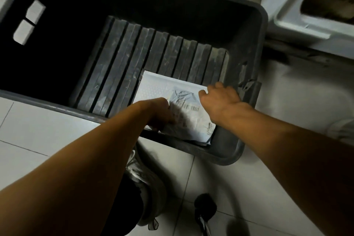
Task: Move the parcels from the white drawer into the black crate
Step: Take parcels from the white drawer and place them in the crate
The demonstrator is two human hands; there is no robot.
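White tiled floor (47,120), black crate (254,48), both hands' (159,113) (220,99) grip unclear on barcode-labelled parcel (183,119)

The scene is dim and underexposed. The crate (254,30) is darkest along its far and left walls, where detail sinks into black; its ribbed floor catches a weak grey sheen. The parcels (183,109) near the crate's near right corner are the brightest spot, slightly washed out, their print smeared. Both forearms read dark and soft. Motion blur softens the shoe (145,178) and the drawer (298,23) at the upper right. Wide-angle distortion bends the crate's rim and the floor tile (38,120) lines.
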